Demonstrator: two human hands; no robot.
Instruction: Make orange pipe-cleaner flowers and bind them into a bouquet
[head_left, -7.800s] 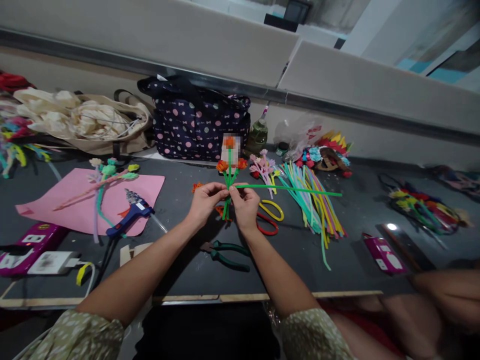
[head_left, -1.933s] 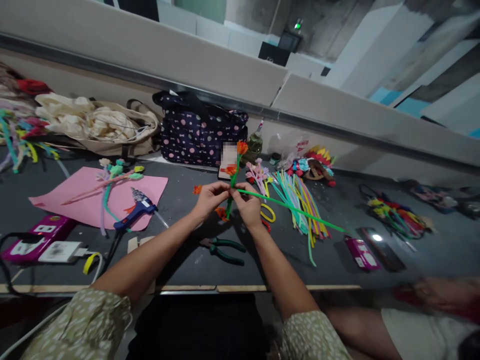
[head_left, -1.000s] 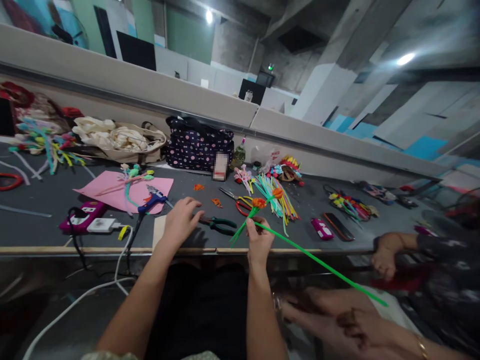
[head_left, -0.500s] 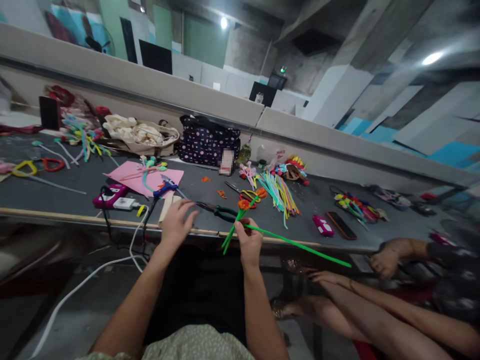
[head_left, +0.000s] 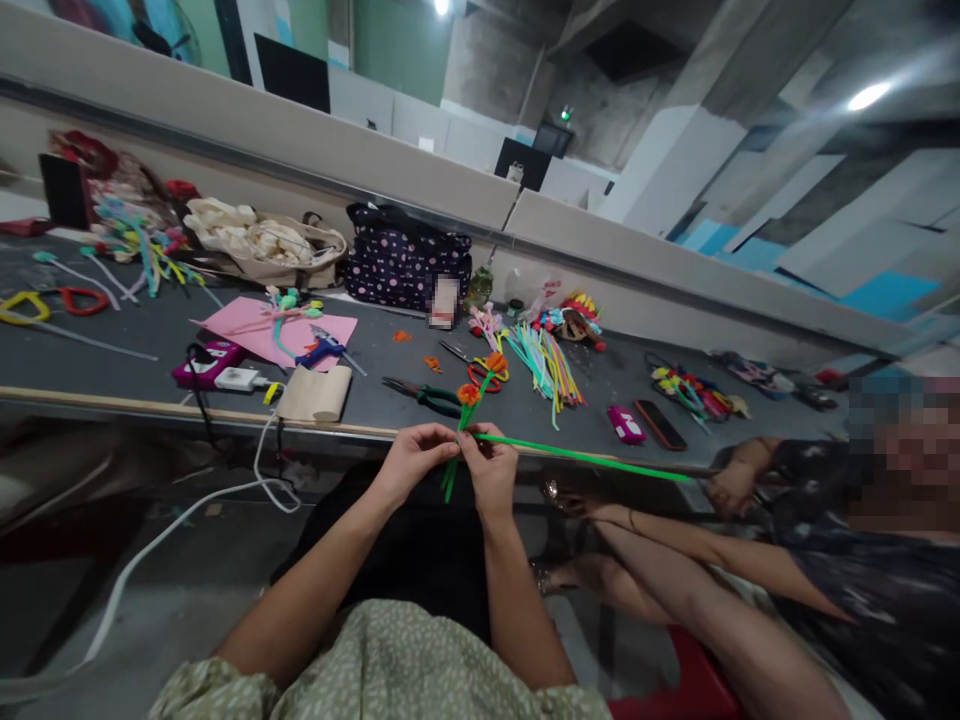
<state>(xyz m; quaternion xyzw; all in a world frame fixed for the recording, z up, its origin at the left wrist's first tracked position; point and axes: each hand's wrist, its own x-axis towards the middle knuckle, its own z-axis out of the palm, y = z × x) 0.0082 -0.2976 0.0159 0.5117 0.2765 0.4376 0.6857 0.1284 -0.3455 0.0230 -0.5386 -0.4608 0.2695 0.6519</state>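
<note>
Two orange pipe-cleaner flowers on green stems are held upright in front of the table edge. My right hand pinches the stems, and a long green pipe cleaner sticks out from it to the right. My left hand has its fingers closed at the same stems, its fingertips meeting those of my right hand. Just beyond lie pliers with dark green handles. Red and yellow scissors rest behind the flowers.
On the grey table are a glue gun, pink paper, a brown roll, a power bank and a bundle of coloured pipe cleaners. Another person's arm is at the right.
My left hand has moved right from beside the pliers to the stems and closed there. The brown roll is now uncovered. The other person has leaned into view at the right.
</note>
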